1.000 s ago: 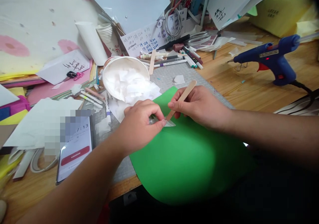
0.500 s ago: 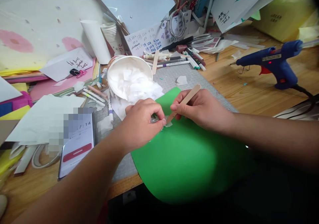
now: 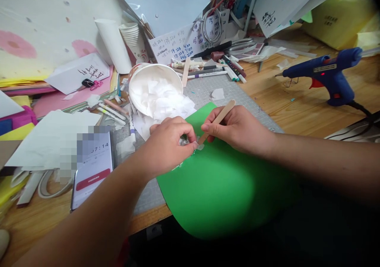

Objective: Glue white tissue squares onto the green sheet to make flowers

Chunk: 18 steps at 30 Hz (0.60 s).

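Observation:
My right hand (image 3: pixel 230 128) is closed around a flat wooden craft stick (image 3: pixel 225 112), tilted so its lower end meets a small piece of white tissue paper (image 3: pixel 200 146). My left hand (image 3: pixel 170 146) pinches the edge of that tissue paper between thumb and forefinger. Both hands work over a green sheet (image 3: pixel 225 195), which hangs past the table's front edge. Some white marks show on the sheet beside my left thumb, partly covered by the hand. Just beyond the left hand, a tipped white paper tub (image 3: pixel 179 77) spills many white tissue pieces (image 3: pixel 166 101).
A blue glue gun (image 3: pixel 329 71) stands at the right, its cord trailing to the edge. A phone (image 3: pixel 93 172) lies left on the grey cutting mat (image 3: pixel 148 197). Markers (image 3: pixel 208 75), paper cups (image 3: pixel 132 41) and paper sheets (image 3: pixel 53 136) crowd the back and left.
The craft stick has tipped slightly, its upper end moving a little left with my right hand. My left hand keeps its pinch in almost the same place. The view has shifted slightly.

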Available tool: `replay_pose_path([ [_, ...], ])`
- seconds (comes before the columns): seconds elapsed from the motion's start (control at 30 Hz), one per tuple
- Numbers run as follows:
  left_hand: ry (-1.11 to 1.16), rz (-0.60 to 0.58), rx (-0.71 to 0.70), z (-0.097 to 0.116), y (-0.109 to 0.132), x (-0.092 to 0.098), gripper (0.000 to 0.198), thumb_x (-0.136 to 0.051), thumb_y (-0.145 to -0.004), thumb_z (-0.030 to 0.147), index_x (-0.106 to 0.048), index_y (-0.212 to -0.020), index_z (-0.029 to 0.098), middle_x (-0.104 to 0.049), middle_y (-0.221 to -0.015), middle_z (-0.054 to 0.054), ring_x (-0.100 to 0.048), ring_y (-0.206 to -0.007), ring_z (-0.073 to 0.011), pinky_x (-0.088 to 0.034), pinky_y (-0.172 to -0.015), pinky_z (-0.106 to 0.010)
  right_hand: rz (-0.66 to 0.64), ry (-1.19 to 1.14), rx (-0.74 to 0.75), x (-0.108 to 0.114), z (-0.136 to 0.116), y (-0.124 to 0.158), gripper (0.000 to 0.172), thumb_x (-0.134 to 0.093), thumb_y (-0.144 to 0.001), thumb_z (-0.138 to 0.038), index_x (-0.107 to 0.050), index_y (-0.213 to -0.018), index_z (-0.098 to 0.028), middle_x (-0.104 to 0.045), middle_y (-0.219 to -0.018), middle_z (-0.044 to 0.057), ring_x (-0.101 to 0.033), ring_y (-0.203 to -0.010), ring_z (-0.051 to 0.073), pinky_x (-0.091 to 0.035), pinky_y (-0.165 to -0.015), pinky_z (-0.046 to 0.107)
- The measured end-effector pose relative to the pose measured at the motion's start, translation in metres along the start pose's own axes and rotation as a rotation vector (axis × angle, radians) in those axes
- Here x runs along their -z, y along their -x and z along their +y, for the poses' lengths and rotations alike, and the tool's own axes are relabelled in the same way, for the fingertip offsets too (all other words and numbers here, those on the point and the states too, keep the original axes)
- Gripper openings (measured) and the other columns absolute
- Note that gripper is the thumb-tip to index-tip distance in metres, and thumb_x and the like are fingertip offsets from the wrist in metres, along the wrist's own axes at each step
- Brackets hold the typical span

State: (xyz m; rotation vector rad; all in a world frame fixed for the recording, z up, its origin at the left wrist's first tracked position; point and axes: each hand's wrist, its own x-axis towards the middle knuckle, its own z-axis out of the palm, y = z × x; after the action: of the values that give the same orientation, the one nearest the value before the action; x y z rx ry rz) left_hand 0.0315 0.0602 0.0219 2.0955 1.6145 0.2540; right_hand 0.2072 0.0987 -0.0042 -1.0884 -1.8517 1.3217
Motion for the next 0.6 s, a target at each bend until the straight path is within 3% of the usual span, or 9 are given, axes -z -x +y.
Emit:
replay_pose_path([
  [0.33,0.009,0.004,0.018,-0.002,-0.002,-0.002,0.008,-0.061,-0.074,0.025,-0.060,-0.068,0.020,-0.060,-0.088,-0.001,-0.053,-0.096,-0.0227,-0.040,-0.085,-0.037,-0.021,0.095,-0.041,-0.003,-0.009,-0.008,0.017,-0.063,-0.075,-0.015,-0.056,-0.060,-0.018,-0.063,-0.051,-0.001,-0.050,-0.043,0.010,-0.033,-0.042,0.024],
  [0.6,0.036,-0.005,-0.005,-0.004,-0.001,0.000,0.010,-0.058,-0.075,0.026,-0.060,-0.067,0.021,-0.060,-0.087,-0.001,-0.054,-0.093,-0.0217,-0.042,-0.083,-0.037,-0.040,-0.112,-0.061,0.000,0.003,-0.007,0.014,-0.062,-0.077,-0.022,-0.056,-0.065,-0.018,-0.064,-0.055,0.000,-0.050,-0.048,0.011,-0.037,-0.046,0.024],
])
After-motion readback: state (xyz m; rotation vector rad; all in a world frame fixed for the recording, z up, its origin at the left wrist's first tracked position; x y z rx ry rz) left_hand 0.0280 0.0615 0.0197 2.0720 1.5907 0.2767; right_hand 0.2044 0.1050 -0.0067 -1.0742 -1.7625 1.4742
